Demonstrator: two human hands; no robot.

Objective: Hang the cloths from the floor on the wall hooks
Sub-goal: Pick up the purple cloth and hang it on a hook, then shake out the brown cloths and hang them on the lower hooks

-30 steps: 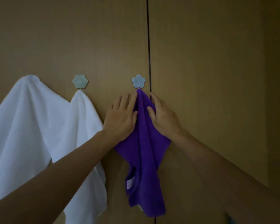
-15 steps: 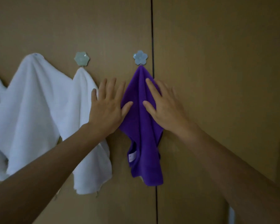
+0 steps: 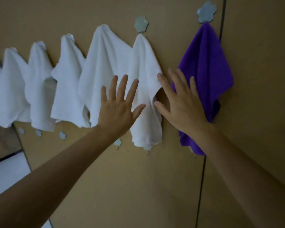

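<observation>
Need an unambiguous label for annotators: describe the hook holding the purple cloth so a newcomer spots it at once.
Start at the dark vertical seam between the tan wall panels. Just left of it, at the right end of the upper row of hooks, sits a pale blue flower-shaped hook. It alone carries the purple cloth; its neighbours hold white cloths.
</observation>
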